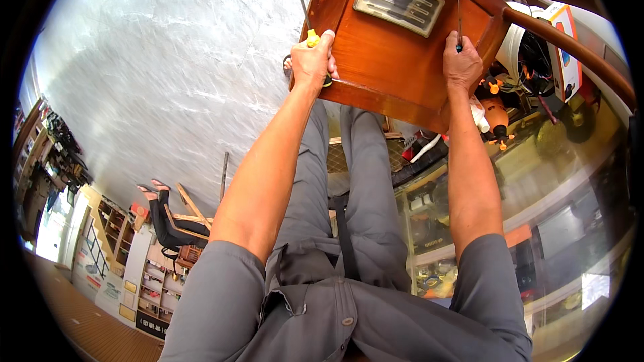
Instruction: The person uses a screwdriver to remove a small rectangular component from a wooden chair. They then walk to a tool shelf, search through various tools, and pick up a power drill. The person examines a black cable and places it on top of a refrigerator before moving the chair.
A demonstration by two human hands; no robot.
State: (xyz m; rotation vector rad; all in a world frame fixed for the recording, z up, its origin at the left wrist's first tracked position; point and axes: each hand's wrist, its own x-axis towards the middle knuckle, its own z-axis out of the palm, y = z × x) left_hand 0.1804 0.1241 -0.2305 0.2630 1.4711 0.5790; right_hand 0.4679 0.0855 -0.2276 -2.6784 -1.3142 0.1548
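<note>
My left hand (311,62) is closed around a screwdriver with a yellow handle (312,37); its long dark shaft points up and away over the floor. That hand is at the left front corner of a reddish-brown wooden chair seat (382,60). Over the seat's right side, my right hand (463,64) grips a second screwdriver (459,10), its thin shaft pointing away from me. Fingers cover most of this one's handle, and only a dark teal bit shows. Between the hands, farther back on the seat, lies a clear flat case (398,1) with several dark tools inside.
A curved wooden armrest (577,50) borders the seat at right. Beyond it are a white container with cables (533,50) and orange spray bottles (495,114). A glass display case (483,228) stands at my right. At far left, a person sits on a wooden chair (191,208).
</note>
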